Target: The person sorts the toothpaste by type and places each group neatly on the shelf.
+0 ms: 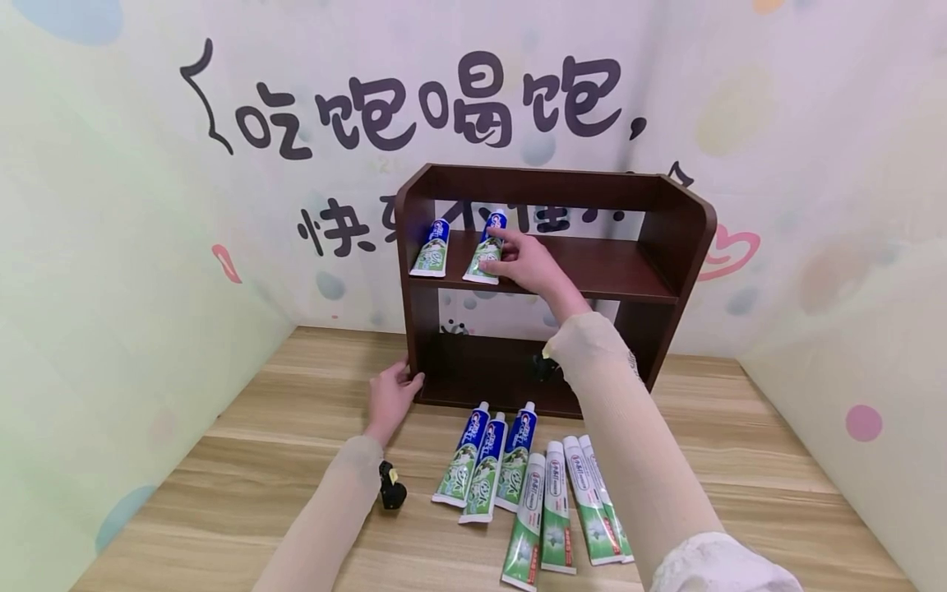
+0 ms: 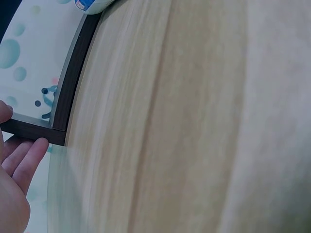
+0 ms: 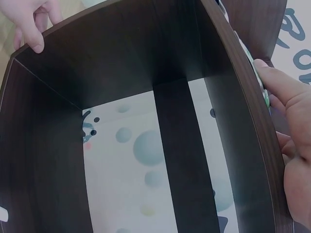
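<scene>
My right hand (image 1: pixel 533 265) pinches a blue-and-green toothpaste tube (image 1: pixel 482 252) between thumb and fingers. The tube leans cap-up on the upper level of a dark brown wooden rack (image 1: pixel 614 265). To its left a matching toothpaste tube (image 1: pixel 432 255) leans on the same level. Low on the rack's left side panel, my left hand (image 1: pixel 392 399) grips the edge. Its thumb and fingers lie on opposite faces of that panel (image 2: pixel 29 128) in the left wrist view. The right wrist view shows the held tube only edge-on, partly hidden by the rack's board.
In front of the rack, several blue-and-green toothpaste tubes (image 1: pixel 484 477) lie on the wooden table (image 1: pixel 281 411). Several white-and-green tubes (image 1: pixel 556 510) lie to their right, one partly hidden by the right sleeve. A printed wall (image 1: pixel 333 49) stands behind the rack.
</scene>
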{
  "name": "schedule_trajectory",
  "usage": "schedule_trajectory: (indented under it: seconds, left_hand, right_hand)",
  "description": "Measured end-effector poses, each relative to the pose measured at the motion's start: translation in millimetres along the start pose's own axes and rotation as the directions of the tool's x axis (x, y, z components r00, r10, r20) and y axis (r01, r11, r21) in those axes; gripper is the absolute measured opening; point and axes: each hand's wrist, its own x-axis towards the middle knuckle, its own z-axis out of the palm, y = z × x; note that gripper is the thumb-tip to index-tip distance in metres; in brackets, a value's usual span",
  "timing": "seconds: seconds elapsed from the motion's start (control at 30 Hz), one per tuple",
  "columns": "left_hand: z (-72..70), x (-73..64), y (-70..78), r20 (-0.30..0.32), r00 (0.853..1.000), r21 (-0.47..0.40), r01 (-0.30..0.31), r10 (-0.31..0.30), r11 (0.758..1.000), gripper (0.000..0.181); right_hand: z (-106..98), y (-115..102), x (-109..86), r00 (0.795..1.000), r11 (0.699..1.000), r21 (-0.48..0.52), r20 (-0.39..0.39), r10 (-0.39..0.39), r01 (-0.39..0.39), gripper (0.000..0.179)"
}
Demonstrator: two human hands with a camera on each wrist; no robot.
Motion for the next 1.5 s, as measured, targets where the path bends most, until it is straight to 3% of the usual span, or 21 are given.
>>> schedule_trajectory:
  seconds: [1.13,1.5]
  left_hand:
    - [0.0,0.2,0.4,0.004,1.000,-0.002,-0.007,0.007,1.000,0.041]
    - [-1.4,0.2,-0.2,0.026,1.000,0.013,0.016,-0.016,1.000,0.041]
  right_hand:
    - [1.1,-2.3,-2.7,1.000,0.999,-0.032,-0.021,0.008,-0.009,0.064]
    - [1.7,-1.2,-2.4,0.999,0.999,-0.051,-0.034,0.001,-0.003,0.062]
